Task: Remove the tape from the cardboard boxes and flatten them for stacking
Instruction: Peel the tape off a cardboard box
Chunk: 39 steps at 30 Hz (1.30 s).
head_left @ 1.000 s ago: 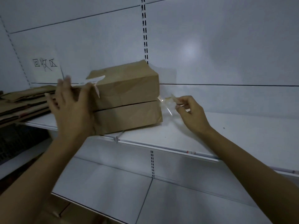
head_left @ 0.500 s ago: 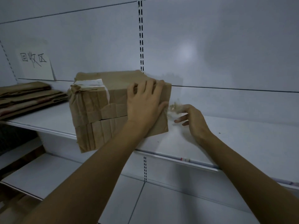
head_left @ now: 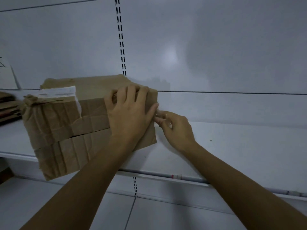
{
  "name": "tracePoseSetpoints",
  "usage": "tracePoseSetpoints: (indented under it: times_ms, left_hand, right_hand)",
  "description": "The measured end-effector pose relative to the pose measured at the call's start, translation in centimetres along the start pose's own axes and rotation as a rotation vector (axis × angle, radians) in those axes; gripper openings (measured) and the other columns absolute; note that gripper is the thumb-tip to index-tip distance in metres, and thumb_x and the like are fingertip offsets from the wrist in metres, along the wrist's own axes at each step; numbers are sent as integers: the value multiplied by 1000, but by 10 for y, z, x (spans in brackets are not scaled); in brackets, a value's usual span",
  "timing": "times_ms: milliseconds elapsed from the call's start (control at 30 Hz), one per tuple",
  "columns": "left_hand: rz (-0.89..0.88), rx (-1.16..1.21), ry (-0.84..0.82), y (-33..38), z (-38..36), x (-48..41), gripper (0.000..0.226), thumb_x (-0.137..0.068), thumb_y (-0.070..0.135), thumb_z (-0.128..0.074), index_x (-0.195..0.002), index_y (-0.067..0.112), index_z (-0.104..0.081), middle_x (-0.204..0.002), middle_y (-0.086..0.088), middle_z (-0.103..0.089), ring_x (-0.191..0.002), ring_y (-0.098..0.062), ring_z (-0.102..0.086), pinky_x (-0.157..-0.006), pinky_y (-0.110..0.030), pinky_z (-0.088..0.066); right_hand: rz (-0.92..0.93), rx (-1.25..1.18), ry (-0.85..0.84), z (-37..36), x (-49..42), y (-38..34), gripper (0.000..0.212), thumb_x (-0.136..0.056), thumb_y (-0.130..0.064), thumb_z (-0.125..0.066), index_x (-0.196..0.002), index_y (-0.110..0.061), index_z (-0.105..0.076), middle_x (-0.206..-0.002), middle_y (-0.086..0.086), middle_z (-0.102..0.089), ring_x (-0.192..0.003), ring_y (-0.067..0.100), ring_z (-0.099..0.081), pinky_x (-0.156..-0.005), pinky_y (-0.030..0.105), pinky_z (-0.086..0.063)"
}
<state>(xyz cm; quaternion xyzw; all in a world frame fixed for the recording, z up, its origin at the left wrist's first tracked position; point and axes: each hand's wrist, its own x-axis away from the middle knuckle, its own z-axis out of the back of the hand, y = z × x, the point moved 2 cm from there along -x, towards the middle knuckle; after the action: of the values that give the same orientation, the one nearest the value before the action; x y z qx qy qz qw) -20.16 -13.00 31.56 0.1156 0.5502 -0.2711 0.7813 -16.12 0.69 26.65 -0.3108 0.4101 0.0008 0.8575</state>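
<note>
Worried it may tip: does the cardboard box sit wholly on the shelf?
No, one corner of the cardboard box hangs out beyond the shelf.

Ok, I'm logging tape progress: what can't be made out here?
In the head view:
the tape pinched by the right hand: a blurred wisp, mostly behind fingers.
the cardboard box, right corner: covered by the left hand.
the paper sign and flattened cardboard: cut off by the left edge.
</note>
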Motion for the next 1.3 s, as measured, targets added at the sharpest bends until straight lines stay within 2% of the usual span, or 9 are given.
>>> tracePoseSetpoints:
  times_ms: [200, 433, 567, 700, 867, 933, 1067, 1200, 1300]
  left_hand:
    - [-54, 127, 9, -29, 19, 6, 63, -80, 72, -47, -107, 17, -62, -101, -6, -62, -98, -28, -55, -109, -53, -14]
    - [-36, 412, 8, -84, 38, 14, 65, -66, 61, -63, -104, 8, -56, -101, 3, -54, -103, -15, -50, -113, -62, -2]
    - [-1, 558, 54, -89, 34, 26, 59, -70, 45, -64, -111, 5, -52, -112, -4, -50, -115, -19, -45, -95, -67, -33]
    - [53, 613, 87, -98, 31, 31, 55, -69, 41, -62, -114, 12, -48, -117, 1, -46, -131, -22, -36, -100, -66, -29]
    - [122, 583, 55, -94, 26, 33, 56, -73, 40, -59, -121, 19, -40, -132, -13, -45, -139, -30, -26, -104, -69, -21]
    - [147, 527, 16, -90, 21, 40, 64, -82, 41, -53, -137, 14, -32, -151, -16, -24, -145, -33, -9, -109, -69, -11]
    - [276, 478, -258, -58, 22, 86, 75, -96, 44, -33, -147, 13, 13, -152, -8, 28, -145, -25, 17, -117, -55, -2]
    - [115, 694, -314, -7, 47, 150, 69, -96, 52, -28, -150, 23, 4, -158, 1, 17, -147, -16, 8, -118, -46, -7]
    - [184, 1176, -379, 31, 81, 159, 78, -87, 67, -38, -149, 36, -1, -158, 18, -3, -145, -5, -12, -115, -34, -20]
  right_hand:
    - [-99, -12, 39, 2, 4, 15, 31, -98, -37, -44, -100, -14, -64, -85, 6, -70, -77, 23, -66, -73, 44, -53]
    - [-247, 26, 96, 7, 0, 32, 31, -95, -45, -45, -87, -21, -64, -82, 0, -70, -75, 26, -66, -74, 44, -53]
    - [-537, -49, 323, 13, -8, 55, 42, -96, -48, -43, -93, -13, -66, -84, 5, -69, -70, 27, -67, -73, 39, -54]
    - [-778, -391, 643, 26, -8, 73, 35, -99, -34, -42, -105, -6, -62, -77, 5, -63, -52, 17, -58, -63, 37, -50]
    - [-582, -199, 375, 17, -11, 60, 35, -94, -50, -47, -98, -18, -61, -82, 1, -65, -72, 24, -65, -71, 37, -52]
    - [-535, -168, 292, 13, -14, 58, 33, -91, -47, -54, -102, -17, -63, -94, 5, -68, -83, 27, -66, -80, 41, -53]
    - [-684, -443, 261, 29, -16, 40, 46, -88, -48, -60, -109, -7, -63, -82, 8, -69, -57, 14, -62, -52, 20, -47]
    - [-690, -607, 100, 45, 13, -8, 36, -89, -39, -63, -112, -12, -59, -96, 7, -68, -64, 12, -64, -61, 22, -50]
    - [-309, -343, 58, 64, 68, -63, 41, -85, -37, -68, -122, -23, -54, -92, -3, -69, -70, 6, -68, -63, 16, -53]
